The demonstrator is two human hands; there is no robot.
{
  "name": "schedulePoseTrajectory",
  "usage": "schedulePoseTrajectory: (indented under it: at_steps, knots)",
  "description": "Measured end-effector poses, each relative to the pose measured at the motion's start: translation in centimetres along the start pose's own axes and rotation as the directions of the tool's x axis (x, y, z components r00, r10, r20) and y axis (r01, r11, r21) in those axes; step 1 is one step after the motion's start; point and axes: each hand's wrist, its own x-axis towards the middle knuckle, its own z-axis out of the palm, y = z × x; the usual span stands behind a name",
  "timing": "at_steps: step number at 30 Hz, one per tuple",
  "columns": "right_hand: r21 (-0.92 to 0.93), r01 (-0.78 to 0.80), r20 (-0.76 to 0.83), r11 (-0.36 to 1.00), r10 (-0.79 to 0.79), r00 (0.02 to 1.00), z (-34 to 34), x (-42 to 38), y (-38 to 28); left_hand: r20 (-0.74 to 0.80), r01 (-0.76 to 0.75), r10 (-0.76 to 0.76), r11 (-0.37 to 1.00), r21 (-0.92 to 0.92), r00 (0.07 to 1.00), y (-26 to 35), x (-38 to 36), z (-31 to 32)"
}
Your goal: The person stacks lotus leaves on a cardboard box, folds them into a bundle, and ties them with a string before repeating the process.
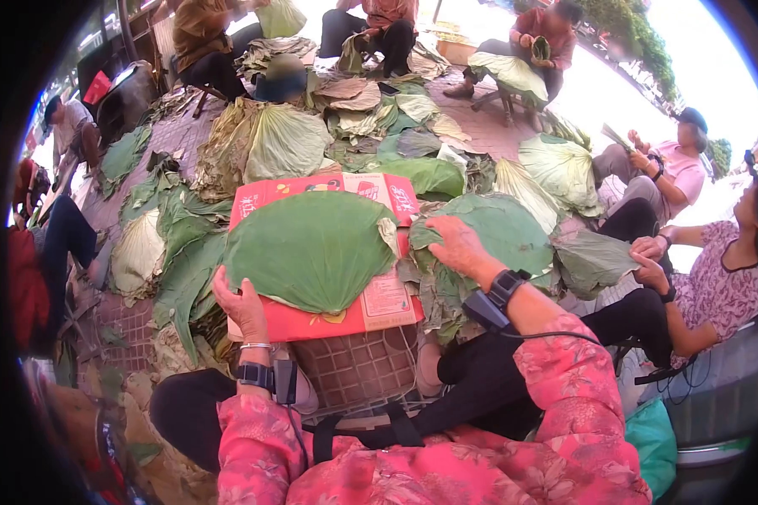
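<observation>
A large green lotus leaf (pixel 312 248), rounded along its top, lies spread over a red cardboard box (pixel 393 305) in front of me. At the leaf's lower left edge is my left hand (pixel 242 308), its fingers apart and nothing in them. My right hand (pixel 461 246) reaches over a pile of green lotus leaves (pixel 501 231) to the right of the box, fingers stretched out flat toward the box. Beneath the box, between my knees, stands a wire-mesh basket (pixel 354 364).
Loose and stacked dried leaves (pixel 286 143) cover much of the paved ground ahead. More leaves (pixel 198 269) heap up at the left. Several people sit around, including a person in a patterned top (pixel 716 282) close on my right, holding a leaf (pixel 594 261).
</observation>
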Motion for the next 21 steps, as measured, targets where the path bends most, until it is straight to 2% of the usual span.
schedulePoseTrajectory:
  at_steps: [2, 4, 6, 9, 12, 13, 14, 15, 16, 19, 21]
  knots:
    - [-0.052, -0.070, 0.262, 0.996, 0.081, 0.962, -3.0, -2.1, 4.2, 0.214, -0.071, 0.074, 0.997, -0.023, 0.974, 1.2, -1.0, 0.5]
    - [-0.191, -0.160, 0.495, 0.969, 0.236, 0.836, -5.9, -4.7, 6.9, 0.285, -0.026, 0.055, 0.994, -0.106, 0.957, 2.8, -2.8, 1.5]
    - [-0.316, -0.182, 0.511, 0.931, 0.329, 0.794, -6.8, -7.8, 9.4, 0.391, -0.007, 0.051, 0.994, -0.113, 0.919, 4.0, -4.3, 1.9]
    - [-0.124, -0.225, 0.472, 0.966, 0.257, 0.843, -7.0, -9.7, 11.6, 0.476, 0.043, 0.039, 0.986, -0.161, 0.878, 4.3, -5.9, 3.2]
    - [-0.072, -0.328, 0.468, 0.942, 0.322, 0.823, -6.7, -9.5, 12.3, 0.530, 0.039, 0.034, 0.991, -0.126, 0.847, 4.9, -6.5, 3.2]
    - [-0.037, -0.374, 0.518, 0.927, 0.338, 0.786, -7.8, -9.3, 10.5, 0.540, 0.037, 0.042, 0.990, -0.135, 0.841, 4.9, -6.7, 3.3]
    - [-0.111, -0.335, 0.519, 0.936, 0.342, 0.783, -8.0, -9.5, 9.9, 0.540, 0.037, 0.042, 0.990, -0.135, 0.841, 4.7, -6.7, 3.2]
    - [-0.117, -0.286, 0.491, 0.951, 0.306, 0.816, -8.1, -9.9, 9.5, 0.533, 0.037, 0.054, 0.987, -0.159, 0.844, 4.7, -6.9, 3.1]
    - [-0.111, -0.273, 0.526, 0.956, 0.289, 0.800, -8.1, -10.0, 9.8, 0.551, 0.001, 0.068, 0.992, -0.124, 0.832, 5.0, -7.0, 2.6]
    - [-0.117, -0.365, 0.495, 0.923, 0.373, 0.785, -8.1, -9.8, 10.2, 0.572, -0.046, 0.096, 0.994, -0.102, 0.814, 3.7, -9.1, 2.5]
    - [-0.056, -0.348, 0.482, 0.936, 0.330, 0.812, -8.1, -9.8, 10.2, 0.587, -0.046, 0.100, 0.993, -0.106, 0.803, 4.2, -10.1, 2.2]
